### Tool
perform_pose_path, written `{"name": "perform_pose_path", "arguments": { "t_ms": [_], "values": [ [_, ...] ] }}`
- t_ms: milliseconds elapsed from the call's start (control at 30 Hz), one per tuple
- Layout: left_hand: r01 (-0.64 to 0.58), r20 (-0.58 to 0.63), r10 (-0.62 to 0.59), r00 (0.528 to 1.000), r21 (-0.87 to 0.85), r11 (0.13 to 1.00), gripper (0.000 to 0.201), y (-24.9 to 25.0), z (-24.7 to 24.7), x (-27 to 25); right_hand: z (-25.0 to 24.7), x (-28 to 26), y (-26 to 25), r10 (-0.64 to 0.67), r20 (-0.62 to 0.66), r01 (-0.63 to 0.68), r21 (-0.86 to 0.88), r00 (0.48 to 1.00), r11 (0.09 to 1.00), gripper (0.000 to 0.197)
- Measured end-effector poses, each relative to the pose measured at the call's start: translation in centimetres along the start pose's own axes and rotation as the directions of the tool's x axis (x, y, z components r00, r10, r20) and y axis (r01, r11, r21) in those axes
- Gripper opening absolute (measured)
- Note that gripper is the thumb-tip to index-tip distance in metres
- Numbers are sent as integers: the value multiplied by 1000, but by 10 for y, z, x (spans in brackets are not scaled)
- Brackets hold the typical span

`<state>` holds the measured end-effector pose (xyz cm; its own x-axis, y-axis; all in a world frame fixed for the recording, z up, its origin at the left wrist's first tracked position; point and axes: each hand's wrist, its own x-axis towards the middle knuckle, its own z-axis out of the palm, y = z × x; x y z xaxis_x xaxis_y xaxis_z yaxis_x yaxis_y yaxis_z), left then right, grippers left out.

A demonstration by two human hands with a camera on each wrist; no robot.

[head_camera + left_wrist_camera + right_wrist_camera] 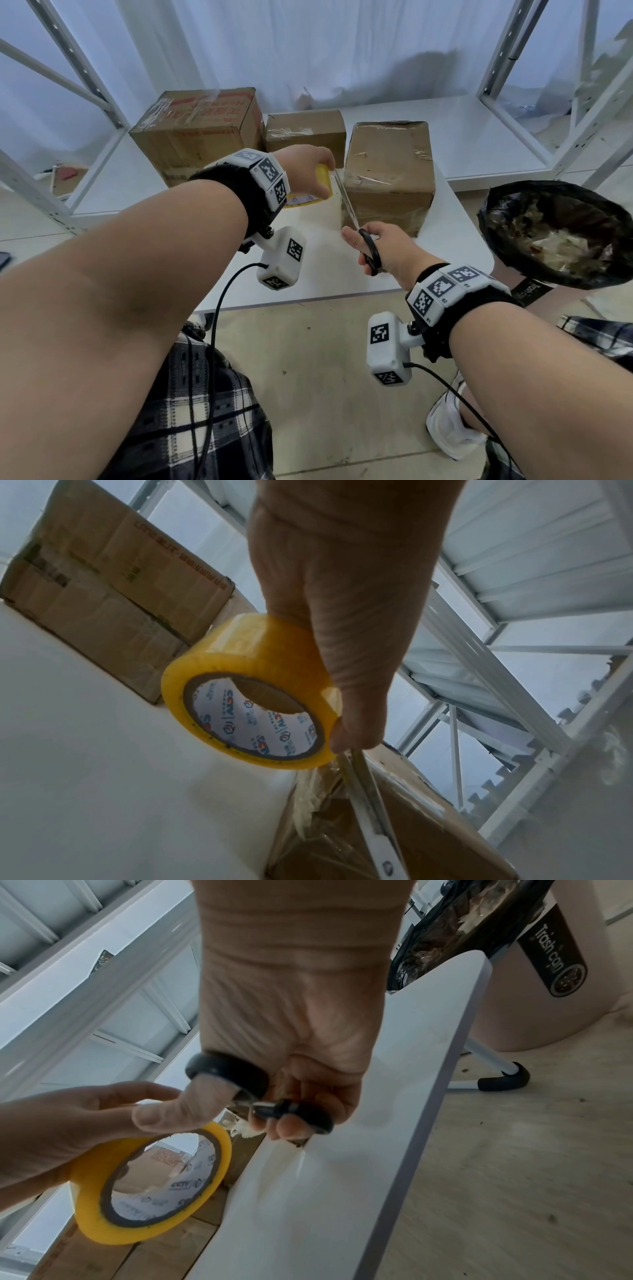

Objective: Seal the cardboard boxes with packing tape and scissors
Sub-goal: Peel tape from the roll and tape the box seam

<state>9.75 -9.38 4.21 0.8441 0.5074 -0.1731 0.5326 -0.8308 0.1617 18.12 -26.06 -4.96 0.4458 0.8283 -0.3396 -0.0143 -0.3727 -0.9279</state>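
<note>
Two hands are busy: your left hand (310,164) grips the yellow tape roll (250,691) just left of the near box (388,174), while your right hand (380,250) holds the scissors (347,202), blades pointing far toward the roll.

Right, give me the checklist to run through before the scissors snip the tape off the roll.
1. Left hand grips the tape roll firmly: ok.
2. Right hand has thumb and fingers through the scissors handles: ok.
3. Blades sit between the roll and the nearest box: ok.
4. Tape strip drawn taut across the blades: cannot tell; the clear film barely shows.
5. Left hand's fingertips clear of the blades: not ok; in the left wrist view the blade tips lie right under a fingertip.
6. Box resting flat on the table: ok.
</note>
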Motion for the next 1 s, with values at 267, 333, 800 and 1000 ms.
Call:
{"name": "perform_pose_path", "arguments": {
  "t_ms": [267,333,800,1000],
  "values": [
    [-11,-6,11,1000,28,1000,56,0,0,-2,0,-3,3,-43,-35,42,-48,998,998,57],
    [-19,-7,19,1000,38,999,57,0,-1,-2,0,-5,3,-50,-29,49,-40,998,998,65],
    [26,-112,-15,994,96,995,61,-21,-9,-12,-10,-5,8,13,-70,-47,-512,997,858,57],
    [22,-80,-19,997,42,999,59,-31,-8,-22,3,-9,11,32,1,-16,-844,1000,536,61]
  ]
}}
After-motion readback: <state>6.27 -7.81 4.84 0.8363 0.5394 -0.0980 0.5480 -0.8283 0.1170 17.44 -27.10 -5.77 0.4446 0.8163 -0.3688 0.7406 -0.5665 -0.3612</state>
